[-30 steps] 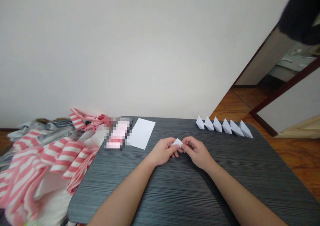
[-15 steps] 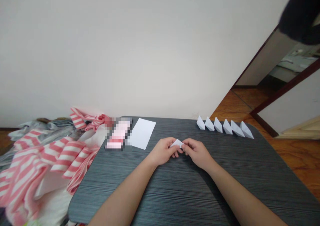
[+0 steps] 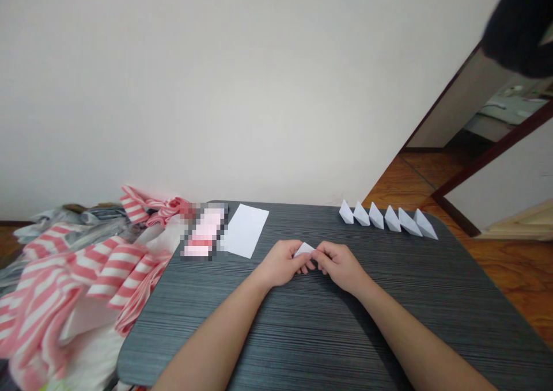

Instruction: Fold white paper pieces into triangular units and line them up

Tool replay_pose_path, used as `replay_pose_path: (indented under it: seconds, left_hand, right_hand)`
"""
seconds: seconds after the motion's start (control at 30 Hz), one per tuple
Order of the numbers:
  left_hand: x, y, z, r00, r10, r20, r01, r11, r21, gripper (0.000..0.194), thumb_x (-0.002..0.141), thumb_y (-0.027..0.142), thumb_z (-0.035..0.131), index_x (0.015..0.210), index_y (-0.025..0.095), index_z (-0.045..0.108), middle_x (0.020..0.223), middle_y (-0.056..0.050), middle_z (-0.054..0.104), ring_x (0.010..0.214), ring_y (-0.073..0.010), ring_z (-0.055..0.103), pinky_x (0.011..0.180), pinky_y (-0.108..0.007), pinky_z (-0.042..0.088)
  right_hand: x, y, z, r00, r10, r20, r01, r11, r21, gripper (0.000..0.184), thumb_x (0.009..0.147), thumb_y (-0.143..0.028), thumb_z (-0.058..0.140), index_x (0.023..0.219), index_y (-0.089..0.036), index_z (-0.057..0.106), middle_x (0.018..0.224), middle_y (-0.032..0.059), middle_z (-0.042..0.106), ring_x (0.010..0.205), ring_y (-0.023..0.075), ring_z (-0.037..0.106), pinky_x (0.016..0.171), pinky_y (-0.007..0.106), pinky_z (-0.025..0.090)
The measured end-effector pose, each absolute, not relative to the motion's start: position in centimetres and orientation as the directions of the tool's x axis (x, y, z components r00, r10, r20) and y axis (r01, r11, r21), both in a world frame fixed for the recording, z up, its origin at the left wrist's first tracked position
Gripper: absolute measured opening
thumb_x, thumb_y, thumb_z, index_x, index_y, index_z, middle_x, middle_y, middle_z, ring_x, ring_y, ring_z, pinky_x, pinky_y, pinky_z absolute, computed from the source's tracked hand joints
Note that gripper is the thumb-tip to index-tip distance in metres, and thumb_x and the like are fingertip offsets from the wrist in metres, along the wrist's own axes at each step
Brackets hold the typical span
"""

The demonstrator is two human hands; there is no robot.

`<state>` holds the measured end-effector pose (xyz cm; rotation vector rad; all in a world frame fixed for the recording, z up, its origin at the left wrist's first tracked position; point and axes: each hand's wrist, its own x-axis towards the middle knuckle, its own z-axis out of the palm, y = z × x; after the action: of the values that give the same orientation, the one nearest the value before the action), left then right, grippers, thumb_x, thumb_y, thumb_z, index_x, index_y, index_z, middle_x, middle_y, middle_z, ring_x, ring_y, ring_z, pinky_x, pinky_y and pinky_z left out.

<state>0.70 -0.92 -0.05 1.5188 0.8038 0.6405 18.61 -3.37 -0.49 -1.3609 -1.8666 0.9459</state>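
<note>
A small piece of folded white paper is held between my two hands, above the middle of the dark table. My left hand is closed on its left side, thumb on top and fingers beneath. The thumb and fingers of my right hand pinch its right corner. Much of the paper is hidden by my fingers. Beyond my right hand, several folded paper boats stand in a row near the table's far edge. White paper sheets lie flat to the left of my hands.
A blurred-out pink and white item lies beside the sheets. Red-and-white striped cloth and other fabric are heaped against the table's left side. A pale wall rises behind the table. Wooden floor and a doorway lie to the right.
My hands stay in nearly the same place with the folded paper. My right fingers have shifted slightly along its right corner.
</note>
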Motion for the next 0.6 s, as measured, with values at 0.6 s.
replay_pose_path:
  seconds: [0.6]
  left_hand:
    - [0.45, -0.64, -0.02, 0.629, 0.772, -0.087, 0.049, 0.072, 0.996, 0.037, 0.086, 0.042, 0.044, 0.088, 0.009, 0.06, 0.077, -0.009, 0.067, 0.058, -0.0118, 0.06, 0.052, -0.022, 0.045]
  right_hand:
    - [18.71, -3.45, -0.31, -0.231, 0.971, 0.064, 0.525, 0.18, -0.832, 0.027, 0.088, -0.03, 0.045, 0.064, -0.018, 0.051, 0.05, -0.0028, 0.055, 0.045, 0.01, 0.051, 0.047, 0.02, 0.037]
